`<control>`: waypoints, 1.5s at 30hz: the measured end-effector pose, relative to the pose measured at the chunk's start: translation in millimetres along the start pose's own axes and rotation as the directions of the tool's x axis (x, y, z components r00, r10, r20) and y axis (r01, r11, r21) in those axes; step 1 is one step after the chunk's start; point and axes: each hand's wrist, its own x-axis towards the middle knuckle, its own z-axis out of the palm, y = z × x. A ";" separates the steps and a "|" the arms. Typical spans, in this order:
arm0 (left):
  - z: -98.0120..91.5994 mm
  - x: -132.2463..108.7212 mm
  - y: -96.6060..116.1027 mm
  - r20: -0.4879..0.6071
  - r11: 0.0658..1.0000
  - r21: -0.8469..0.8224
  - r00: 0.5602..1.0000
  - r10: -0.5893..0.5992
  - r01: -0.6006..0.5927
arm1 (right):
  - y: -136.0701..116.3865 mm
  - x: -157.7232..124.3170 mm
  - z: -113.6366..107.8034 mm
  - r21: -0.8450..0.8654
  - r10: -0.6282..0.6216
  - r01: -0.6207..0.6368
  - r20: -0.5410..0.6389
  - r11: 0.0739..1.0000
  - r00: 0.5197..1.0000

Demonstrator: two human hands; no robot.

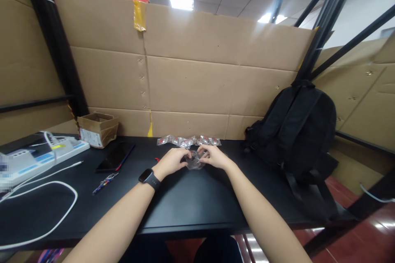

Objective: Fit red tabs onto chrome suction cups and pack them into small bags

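Note:
A small clear plastic bag (194,161) lies between my two hands, low over the black table (197,205). My left hand (174,161), with a dark watch on its wrist, pinches the bag's left side. On the other side, the fingers of my right hand (212,156) are closed on its right edge. What the bag contains is too small to tell. Just beyond my hands, several small clear packets (186,141) with red marks lie in a row. A small red item (157,159) shows to the left of my left hand.
A black backpack (299,127) stands at the right. To the left are a phone (115,157), a keychain (105,183), an open cardboard box (98,128), a power strip (46,160) and a white cable (75,197). Cardboard (188,78) walls the back.

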 end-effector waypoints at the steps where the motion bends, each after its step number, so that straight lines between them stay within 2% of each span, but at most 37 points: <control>1: 1.1 0.4 1.0 -0.003 0.999 0.021 1.000 -0.027 0.028 | 0.9 0.1 0.0 0.001 0.017 -0.017 0.011 1.000 1.000; 5: 1.4 1.3 0.8 -0.028 0.991 0.029 0.991 -0.131 0.131 | 2.4 1.9 1.7 -0.063 0.034 -0.034 0.001 0.997 0.999; 13: -10.3 -0.9 -14.9 -0.090 0.969 -0.083 0.966 -0.241 0.234 | 3.2 -0.9 -9.4 -0.158 0.087 -0.088 -0.012 0.984 0.996; 16: -12.5 -2.0 -15.8 -0.055 0.964 -0.145 0.971 -0.233 0.223 | -0.2 -5.5 -17.0 -0.332 0.042 -0.059 -0.058 0.941 0.997; 19: -11.3 -2.1 -14.6 -0.051 0.961 -0.167 0.972 -0.230 0.219 | -7.2 -6.8 -16.0 -0.434 -0.075 0.028 -0.092 0.900 0.993; 23: -9.1 -1.9 -16.1 -0.049 0.957 -0.179 0.970 -0.239 0.227 | -16.8 0.1 3.9 -0.381 -0.197 0.168 -0.039 0.909 0.980; 28: -11.6 -2.3 -20.3 -0.022 0.949 -0.203 0.968 -0.250 0.241 | -18.8 11.5 27.5 -0.397 -0.234 0.164 -0.133 0.903 0.963; 32: -13.8 -2.5 -18.9 0.000 0.931 -0.204 0.951 -0.308 0.302 | -15.2 12.3 28.1 -0.325 -0.178 0.114 -0.173 0.939 0.969; 36: -11.5 -2.6 -15.4 0.033 0.915 -0.193 0.935 -0.354 0.353 | -11.4 11.3 28.2 -0.182 -0.082 0.047 -0.191 0.982 0.978; 41: -6.6 -2.5 -9.4 0.036 0.871 -0.055 0.873 -0.486 0.487 | -7.0 11.4 37.8 -0.088 0.035 -0.058 -0.249 0.994 0.968; 43: -4.2 -2.4 -7.2 0.027 0.876 0.021 0.875 -0.483 0.482 | -6.5 11.1 41.2 -0.108 0.044 -0.072 -0.248 0.992 0.968; 45: -1.2 -2.5 -6.3 0.034 0.895 0.097 0.897 -0.441 0.436 | -7.3 11.1 43.4 -0.159 0.035 -0.071 -0.218 0.985 0.975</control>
